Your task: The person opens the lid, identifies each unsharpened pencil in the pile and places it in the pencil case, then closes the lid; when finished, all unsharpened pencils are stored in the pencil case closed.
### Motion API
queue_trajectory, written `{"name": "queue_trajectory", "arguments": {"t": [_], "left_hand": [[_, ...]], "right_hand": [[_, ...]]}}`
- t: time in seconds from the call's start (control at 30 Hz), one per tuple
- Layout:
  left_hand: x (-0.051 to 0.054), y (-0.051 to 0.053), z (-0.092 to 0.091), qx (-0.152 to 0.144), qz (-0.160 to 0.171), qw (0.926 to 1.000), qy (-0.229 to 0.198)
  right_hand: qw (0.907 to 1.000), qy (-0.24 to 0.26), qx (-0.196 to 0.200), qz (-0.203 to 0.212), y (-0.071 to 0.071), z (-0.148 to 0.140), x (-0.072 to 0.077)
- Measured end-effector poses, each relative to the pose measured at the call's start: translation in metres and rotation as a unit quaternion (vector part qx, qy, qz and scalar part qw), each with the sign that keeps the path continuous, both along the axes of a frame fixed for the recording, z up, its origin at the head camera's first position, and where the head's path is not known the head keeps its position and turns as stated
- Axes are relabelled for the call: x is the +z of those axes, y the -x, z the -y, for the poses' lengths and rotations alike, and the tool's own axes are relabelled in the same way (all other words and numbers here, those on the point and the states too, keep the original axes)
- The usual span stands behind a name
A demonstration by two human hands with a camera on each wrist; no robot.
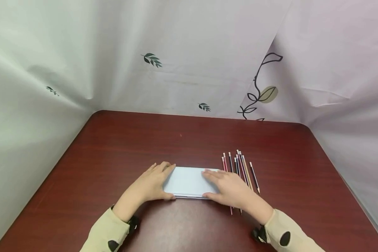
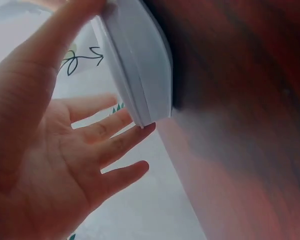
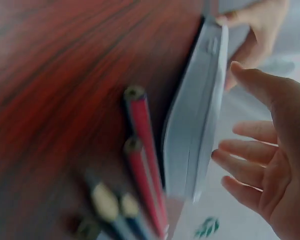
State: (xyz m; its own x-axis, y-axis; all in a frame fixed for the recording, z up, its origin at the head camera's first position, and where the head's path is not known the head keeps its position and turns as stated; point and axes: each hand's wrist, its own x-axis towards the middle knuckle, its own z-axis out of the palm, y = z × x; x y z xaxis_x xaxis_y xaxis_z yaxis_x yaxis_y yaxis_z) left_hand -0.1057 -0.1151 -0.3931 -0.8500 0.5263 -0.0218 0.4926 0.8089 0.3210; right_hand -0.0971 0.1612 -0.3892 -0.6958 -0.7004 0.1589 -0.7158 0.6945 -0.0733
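Observation:
A pale white pencil case (image 1: 189, 180) lies flat with its lid down on the table, its long side facing me. My left hand (image 1: 154, 182) holds its left end, thumb at the near edge and fingers at the far edge. In the left wrist view, fingertips meet the corner of the case (image 2: 145, 65). Over the right end is my right hand (image 1: 230, 187), its fingers fairly straight across the lid and thumb by the near edge. The right wrist view shows that thumb just off the lid and a small clasp on the front of the case (image 3: 190, 120).
Several pencils (image 1: 245, 171) lie loosely side by side right of the case, partly under my right hand and forearm. Two red pencils (image 3: 145, 120) are closest to the case. The dark red wooden table (image 1: 145, 140) ends at a white patterned cloth (image 1: 182, 70).

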Motion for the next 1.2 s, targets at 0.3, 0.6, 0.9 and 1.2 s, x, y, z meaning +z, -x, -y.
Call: {"name": "queue_trajectory", "arguments": {"t": [0.3, 0.6, 0.9, 1.2], "left_hand": [[-0.002, 0.002, -0.012, 0.003, -0.032, 0.9987, 0.039], [0.001, 0.004, -0.017, -0.012, -0.05, 0.9949, 0.087], [0.001, 0.004, -0.021, -0.018, -0.056, 0.9928, 0.105], [0.001, 0.004, -0.018, -0.018, -0.069, 0.9921, 0.104]], "right_hand": [[0.9822, -0.122, 0.094, -0.108, 0.001, 0.035, 0.001], [0.9569, -0.224, 0.116, -0.144, -0.003, 0.061, 0.0], [0.9266, -0.304, 0.153, -0.16, -0.011, 0.072, 0.0], [0.9262, -0.296, 0.155, -0.176, -0.013, 0.074, -0.001]]}}
